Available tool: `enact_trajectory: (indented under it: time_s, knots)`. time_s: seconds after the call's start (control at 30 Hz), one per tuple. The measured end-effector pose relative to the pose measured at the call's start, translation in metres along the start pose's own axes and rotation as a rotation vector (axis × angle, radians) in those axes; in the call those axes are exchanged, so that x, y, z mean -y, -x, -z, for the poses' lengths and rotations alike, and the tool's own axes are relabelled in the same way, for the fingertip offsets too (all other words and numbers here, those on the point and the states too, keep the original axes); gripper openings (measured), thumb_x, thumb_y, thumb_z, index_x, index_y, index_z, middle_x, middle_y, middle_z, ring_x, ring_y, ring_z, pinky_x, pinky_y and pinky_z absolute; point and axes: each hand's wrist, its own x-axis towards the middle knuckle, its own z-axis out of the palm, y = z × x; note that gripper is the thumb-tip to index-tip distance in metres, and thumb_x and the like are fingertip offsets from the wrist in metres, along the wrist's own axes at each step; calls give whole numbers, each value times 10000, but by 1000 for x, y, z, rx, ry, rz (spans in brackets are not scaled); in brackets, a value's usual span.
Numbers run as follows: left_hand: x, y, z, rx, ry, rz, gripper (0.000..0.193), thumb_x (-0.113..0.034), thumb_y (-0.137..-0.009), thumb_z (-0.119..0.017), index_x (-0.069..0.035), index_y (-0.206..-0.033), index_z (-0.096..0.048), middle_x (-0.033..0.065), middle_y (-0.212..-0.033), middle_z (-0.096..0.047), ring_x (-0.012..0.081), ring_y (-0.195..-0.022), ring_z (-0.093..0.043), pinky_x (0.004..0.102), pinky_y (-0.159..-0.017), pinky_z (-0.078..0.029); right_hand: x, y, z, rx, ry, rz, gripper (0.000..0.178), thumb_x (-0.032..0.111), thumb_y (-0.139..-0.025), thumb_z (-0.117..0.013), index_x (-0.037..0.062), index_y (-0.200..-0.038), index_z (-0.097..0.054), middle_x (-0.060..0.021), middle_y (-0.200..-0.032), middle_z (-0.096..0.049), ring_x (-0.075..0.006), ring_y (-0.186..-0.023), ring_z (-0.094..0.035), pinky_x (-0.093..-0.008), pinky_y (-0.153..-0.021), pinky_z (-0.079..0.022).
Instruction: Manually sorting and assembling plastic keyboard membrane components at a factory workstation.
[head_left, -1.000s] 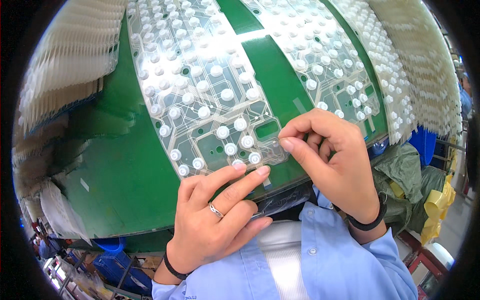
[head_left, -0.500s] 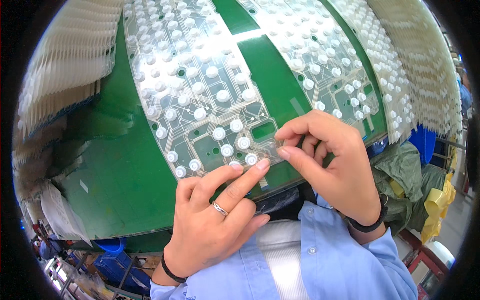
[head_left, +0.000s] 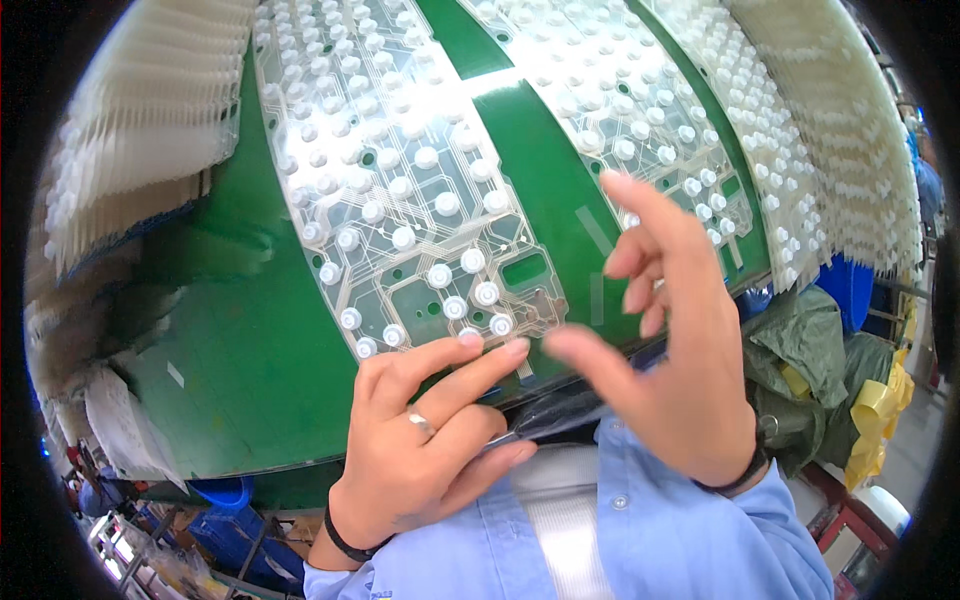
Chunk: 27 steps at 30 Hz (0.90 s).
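Note:
A clear keyboard membrane sheet (head_left: pixel 430 235) with printed traces and white domes lies flat on the green table. My left hand (head_left: pixel 430 435) rests at its near edge, index and middle fingertips touching the sheet beside the lowest domes. Those fingers are stretched out, the others loosely bent, and I see nothing held. Over the sheet's near right corner hovers my right hand (head_left: pixel 675 330), blurred, thumb and index finger wide apart with nothing visible between them. At that corner sits a small see-through patch (head_left: pixel 543 307). Pale strips (head_left: pixel 596 228) lie on the table to its right.
A second domed membrane sheet (head_left: pixel 635 98) lies to the right. Tall stacks of sheets stand at the left (head_left: pixel 150 125) and right (head_left: pixel 835 125) of the green table (head_left: pixel 250 400). Past the right edge are a blue bin (head_left: pixel 850 290), a green bag (head_left: pixel 800 335) and yellow material (head_left: pixel 872 415).
My right thumb and index finger have come away from the sheet's near right corner and spread apart, the index finger rising. My left hand stays at the near edge.

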Motion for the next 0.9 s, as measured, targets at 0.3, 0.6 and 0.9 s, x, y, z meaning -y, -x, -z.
enact_trajectory:
  time_s: [0.3,0.6,0.9]
  knots:
    - [-20,-9,14,-66,401,144,222,-181,-761,-797,-17,-839,-668,83,-765,-665,206,-591,-621,297,-504,-459,-4,27,25,362,-129,190,183,122,-806,-710,47,-967,-670,-71,-868,-650,-232,-832,-635,-348,-715,-474]
    - [-25,-9,3,-103,389,98,137,-101,-774,-776,-34,-800,-660,51,-650,-624,181,-528,-599,288,-461,-433,-6,35,15,145,-272,333,242,87,-776,-740,44,-1007,-677,-85,-963,-657,-267,-870,-624,-373,-788,-462]
    - [-22,-6,7,-124,391,114,165,-138,-741,-796,-46,-774,-663,55,-679,-639,195,-551,-613,301,-481,-453,-5,28,19,148,-393,323,191,2,-737,-740,44,-914,-681,-79,-917,-651,-248,-857,-616,-334,-754,-463]
